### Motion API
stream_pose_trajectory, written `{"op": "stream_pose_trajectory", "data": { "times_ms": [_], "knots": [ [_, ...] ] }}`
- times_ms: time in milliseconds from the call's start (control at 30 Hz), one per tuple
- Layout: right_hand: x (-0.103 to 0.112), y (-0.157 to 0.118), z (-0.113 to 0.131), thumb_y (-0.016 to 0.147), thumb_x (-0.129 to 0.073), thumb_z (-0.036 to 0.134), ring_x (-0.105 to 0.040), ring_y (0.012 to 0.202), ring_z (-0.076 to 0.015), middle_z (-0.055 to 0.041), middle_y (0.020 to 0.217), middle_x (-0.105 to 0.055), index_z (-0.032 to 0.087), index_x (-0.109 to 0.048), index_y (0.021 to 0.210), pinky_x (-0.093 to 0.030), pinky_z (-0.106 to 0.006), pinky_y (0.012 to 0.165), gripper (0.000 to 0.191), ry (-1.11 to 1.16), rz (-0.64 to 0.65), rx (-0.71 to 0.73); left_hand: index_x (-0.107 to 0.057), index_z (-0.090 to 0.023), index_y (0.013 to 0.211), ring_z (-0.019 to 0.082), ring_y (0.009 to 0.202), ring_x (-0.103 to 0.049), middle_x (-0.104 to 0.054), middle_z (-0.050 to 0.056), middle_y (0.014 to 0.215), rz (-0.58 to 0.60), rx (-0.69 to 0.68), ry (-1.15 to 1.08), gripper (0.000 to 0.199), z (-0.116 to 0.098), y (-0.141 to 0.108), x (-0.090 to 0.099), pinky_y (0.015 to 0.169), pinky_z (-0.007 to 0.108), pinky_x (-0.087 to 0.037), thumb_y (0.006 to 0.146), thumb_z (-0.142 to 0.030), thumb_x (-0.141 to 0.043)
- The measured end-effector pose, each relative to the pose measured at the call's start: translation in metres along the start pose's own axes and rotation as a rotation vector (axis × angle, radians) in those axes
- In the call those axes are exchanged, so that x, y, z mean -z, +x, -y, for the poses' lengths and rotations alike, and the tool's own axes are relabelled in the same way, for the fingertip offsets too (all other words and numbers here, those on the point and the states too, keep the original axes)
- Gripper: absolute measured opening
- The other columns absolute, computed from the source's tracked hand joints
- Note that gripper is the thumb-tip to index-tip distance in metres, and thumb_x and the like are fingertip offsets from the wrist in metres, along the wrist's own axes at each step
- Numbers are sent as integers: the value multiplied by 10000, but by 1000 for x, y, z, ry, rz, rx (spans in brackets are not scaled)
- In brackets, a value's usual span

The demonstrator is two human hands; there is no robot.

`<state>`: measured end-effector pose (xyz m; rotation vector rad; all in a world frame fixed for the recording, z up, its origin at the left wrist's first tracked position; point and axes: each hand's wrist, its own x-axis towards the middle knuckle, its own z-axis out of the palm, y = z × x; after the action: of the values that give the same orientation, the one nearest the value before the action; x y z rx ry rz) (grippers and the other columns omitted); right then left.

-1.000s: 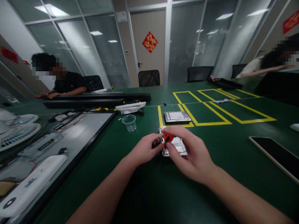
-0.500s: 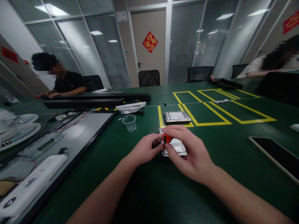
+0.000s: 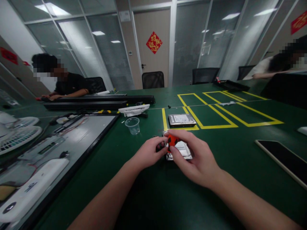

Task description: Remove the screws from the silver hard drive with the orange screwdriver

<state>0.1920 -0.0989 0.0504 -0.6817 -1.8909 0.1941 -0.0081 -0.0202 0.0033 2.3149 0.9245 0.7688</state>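
A hard drive (image 3: pixel 182 150) lies on the green table in front of me, its silver top partly covered by my hands. My right hand (image 3: pixel 198 156) is closed, with thumb and fingers pinching the orange-and-black handle of a screwdriver (image 3: pixel 172 142) over the drive's left part. The screwdriver's tip is out of sight. At the drive's left edge, my left hand (image 3: pixel 150 152) is closed on the drive, its fingertips close beside the handle. A dark gap shows between its thumb and forefinger. Just beyond the hands rests a second hard drive (image 3: pixel 182 119), label side up.
A clear plastic cup (image 3: pixel 132 125) and a white fan grille (image 3: pixel 134 110) stand left of the drives. A large grey panel (image 3: pixel 96 127) with parts on it fills the left side. A phone (image 3: pixel 285 159) lies at right. Yellow tape (image 3: pixel 218 127) marks the table. Two people sit beyond.
The orange-and-black handle has turned a little in my right fingers and stands slightly more upright. My left hand has hardly moved.
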Motion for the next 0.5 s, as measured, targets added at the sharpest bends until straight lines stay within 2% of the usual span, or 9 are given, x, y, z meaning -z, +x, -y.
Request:
{"op": "stream_pose_trajectory", "data": {
  "times_ms": [100, 233, 400, 500],
  "knots": [
    [0, 2, -2, 952, -735, 150, -699, 1166, -242, -96, 1290, -704, 280, -588, 1437, -616, -433, 1001, 523, -1, -15, 22, -744, -207, 1182, 267, 1000, -688, -761, 71, 1103, 25, -4, -4, 215, -1, 0, 2, 882, 373, -546, 1009, -308, -665],
    [0, 4, -3, 954, -737, 139, -696, 1097, -230, -80, 1213, -685, 295, -629, 1383, -629, -408, 932, 469, -11, -48, 14, -730, -198, 1240, 269, 1004, -686, -754, 87, 1124, 7, -18, 21, 271, 0, 0, 2, 882, 375, -544, 1024, -341, -653],
    [0, 0, -1, 967, -660, 98, -708, 1169, -233, -90, 1303, -714, 266, -594, 1427, -608, -418, 1024, 494, 3, -17, 0, -736, -215, 1257, 268, 1030, -688, -760, 74, 1159, -12, -27, 4, 271, 2, 0, -1, 943, 397, -537, 1007, -296, -666],
    [-1, -3, -1, 978, -639, 119, -726, 1168, -247, -105, 1335, -715, 266, -531, 1486, -623, -429, 1002, 540, 21, -7, -43, -735, -224, 1266, 265, 1022, -690, -763, 67, 1162, -5, -13, -4, 282, 2, 0, -1, 931, 392, -541, 996, -277, -673]
  ]
}}
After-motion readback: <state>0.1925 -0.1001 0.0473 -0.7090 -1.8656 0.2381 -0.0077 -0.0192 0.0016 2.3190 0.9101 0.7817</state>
